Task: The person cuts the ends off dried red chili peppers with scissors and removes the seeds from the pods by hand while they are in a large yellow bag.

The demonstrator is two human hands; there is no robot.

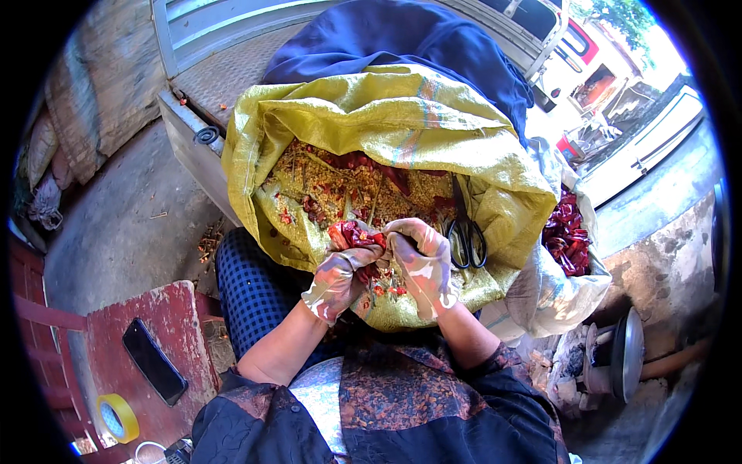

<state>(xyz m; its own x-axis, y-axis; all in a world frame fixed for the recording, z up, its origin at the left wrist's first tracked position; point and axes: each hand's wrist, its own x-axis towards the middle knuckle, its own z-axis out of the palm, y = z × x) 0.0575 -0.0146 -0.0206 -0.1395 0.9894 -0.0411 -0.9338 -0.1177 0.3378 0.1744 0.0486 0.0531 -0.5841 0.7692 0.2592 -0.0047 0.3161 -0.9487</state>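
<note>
Both my hands wear patterned gloves and meet over the mouth of a yellow woven sack [464, 127]. My left hand [340, 274] is closed round a dried red chili pepper [362, 234], some of it bulging above the fingers. Right beside it, my right hand [423, 263] has thumb and fingertips pinched together at the pepper's edge; whatever lies between them is too small to make out. Yellow seeds [386, 197] and red chili scraps cover the inside of the sack. Black-handled scissors [466, 236] lie on the sack's right inner side, close to my right hand.
A white sack [591, 290] of dried red chilies [566, 240] stands to the right. Dark blue cloth [386, 35] lies behind the yellow sack on a metal truck bed [224, 69]. At left, a worn red chair [147, 309] holds a phone [154, 361] and a yellow tape roll [117, 418].
</note>
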